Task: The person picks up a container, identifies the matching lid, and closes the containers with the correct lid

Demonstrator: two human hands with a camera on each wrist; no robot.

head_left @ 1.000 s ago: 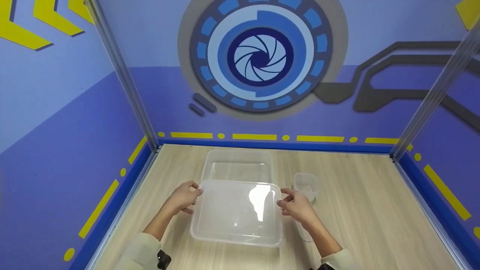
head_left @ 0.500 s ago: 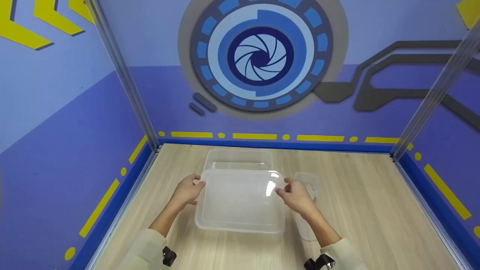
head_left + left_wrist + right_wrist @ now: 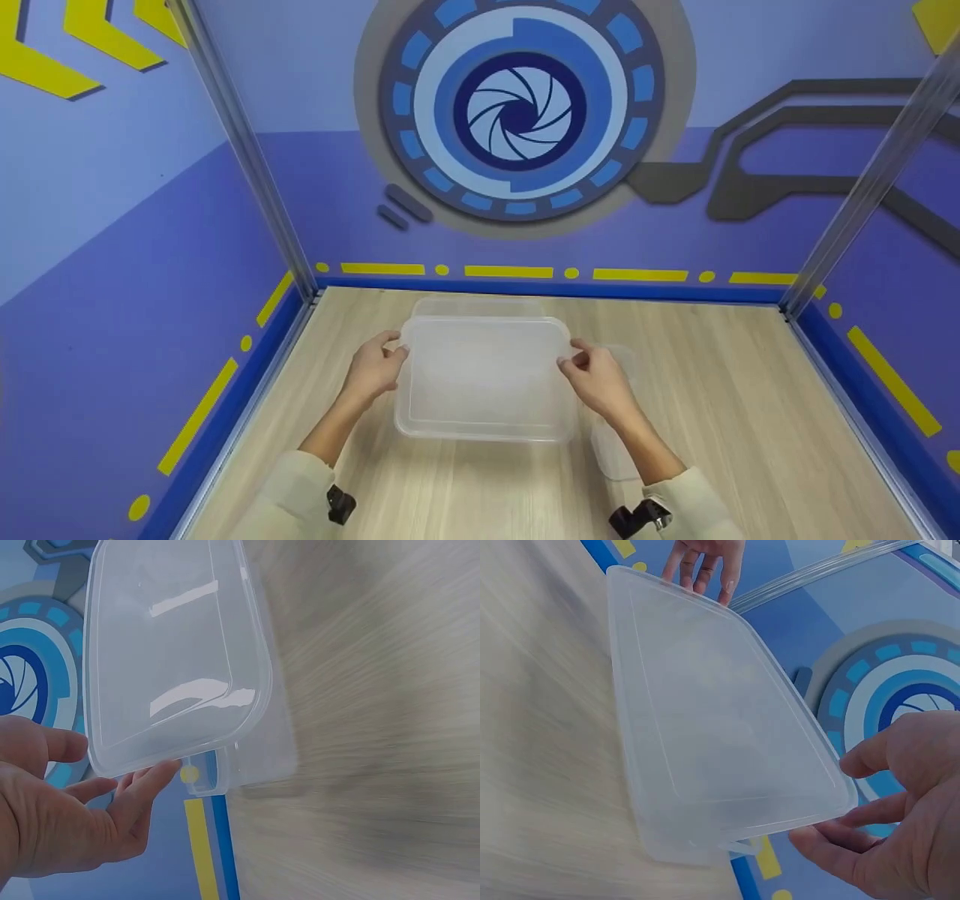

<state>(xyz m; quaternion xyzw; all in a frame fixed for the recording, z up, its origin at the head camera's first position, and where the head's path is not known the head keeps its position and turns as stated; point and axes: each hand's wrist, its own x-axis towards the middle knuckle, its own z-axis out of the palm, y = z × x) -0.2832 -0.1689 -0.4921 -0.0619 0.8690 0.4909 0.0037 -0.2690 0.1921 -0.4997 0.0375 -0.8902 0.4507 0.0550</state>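
Observation:
A large translucent plastic lid (image 3: 484,382), rectangular with rounded corners, is held between both hands above the table. My left hand (image 3: 375,367) pinches its left edge near the far corner, thumb on top and fingers beneath. On the opposite edge, my right hand (image 3: 604,382) pinches it the same way. Behind and below the lid stands a large clear food container (image 3: 480,306), with only its far rim and part of its wall showing past the lid. In the left wrist view the lid (image 3: 172,652) overlaps the container (image 3: 266,742).
To the right, a small clear container (image 3: 621,356) is mostly hidden by the right hand. A smaller clear lid (image 3: 613,457) lies on the wooden table (image 3: 750,420), partly beneath the right forearm. Patterned blue walls (image 3: 315,202) enclose the back and sides.
Both hands have carried the large lid away from the person and over the large container, covering more of it. The right hand now hides more of the small container.

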